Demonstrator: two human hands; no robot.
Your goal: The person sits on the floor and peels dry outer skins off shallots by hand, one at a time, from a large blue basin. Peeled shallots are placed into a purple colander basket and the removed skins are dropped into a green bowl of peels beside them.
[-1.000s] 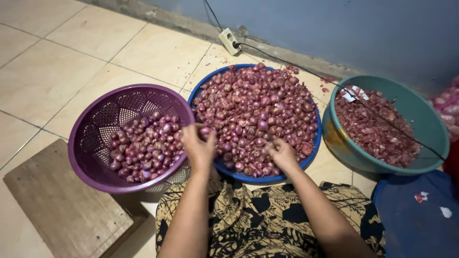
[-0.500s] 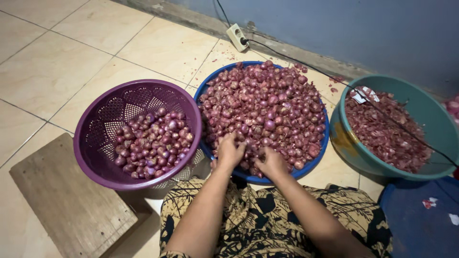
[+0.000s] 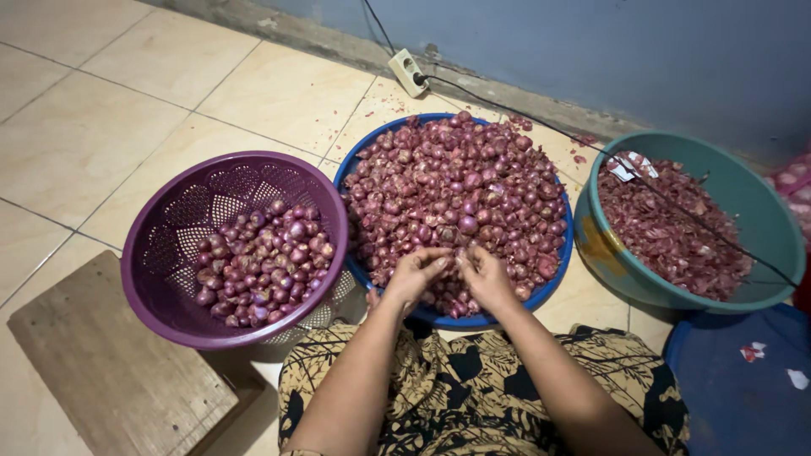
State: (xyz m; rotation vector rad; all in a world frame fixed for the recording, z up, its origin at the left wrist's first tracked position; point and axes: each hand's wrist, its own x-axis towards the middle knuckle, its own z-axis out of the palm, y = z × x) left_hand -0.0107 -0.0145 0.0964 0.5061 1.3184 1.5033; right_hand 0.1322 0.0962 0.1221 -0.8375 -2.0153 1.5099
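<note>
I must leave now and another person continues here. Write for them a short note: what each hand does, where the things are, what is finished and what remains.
Left hand and right hand: together over the near edge of the blue basin, fingers pinching one shallot between them; it is mostly hidden.
Blue basin: heaped with unpeeled shallots, centre.
Purple basket: left, partly filled with peeled shallots.
Green basin: right, holds skins.
Done: the basket's share. Left: the large heap.

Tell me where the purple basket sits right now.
In the head view the purple basket stands on the tiled floor at the person's left, touching the blue basin of shallots, with a wooden board just in front of it.
</note>
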